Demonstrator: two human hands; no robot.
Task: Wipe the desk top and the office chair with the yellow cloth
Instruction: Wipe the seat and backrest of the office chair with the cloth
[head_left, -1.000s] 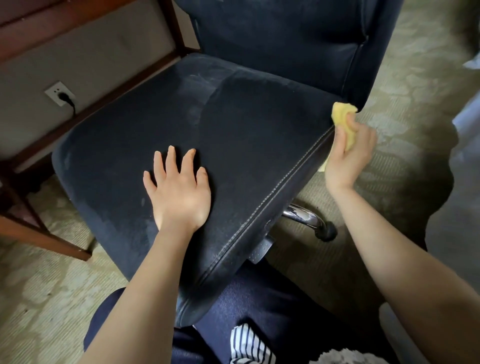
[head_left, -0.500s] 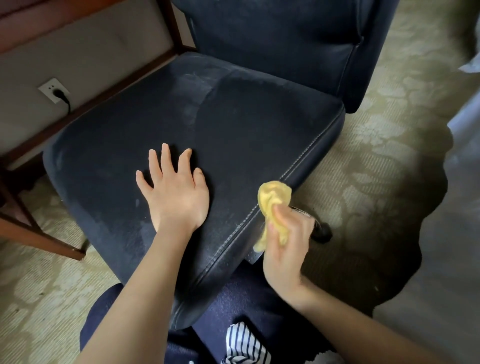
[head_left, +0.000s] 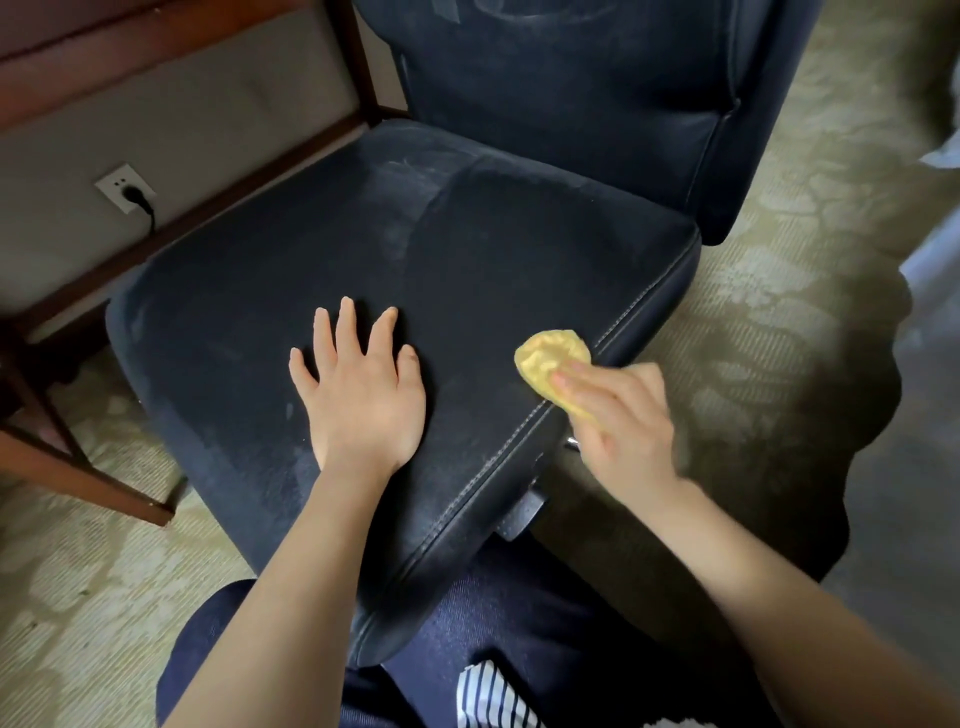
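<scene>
Gripping the bunched yellow cloth (head_left: 553, 364) in my right hand (head_left: 623, 415) on the seat's stitched edge, left hand (head_left: 363, 395) spread flat just beside, I judge the office chair (head_left: 467, 249) part-wiped: dusty streaks remain beyond, and the desk top is out of view.

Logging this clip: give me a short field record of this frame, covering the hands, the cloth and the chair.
stage: wiping the office chair
left hand: flat on the seat, fingers spread
right hand: holds the bunched yellow cloth on the seat's stitched edge
desk top: not in view
background: wall socket with a plug, patterned carpet
</scene>
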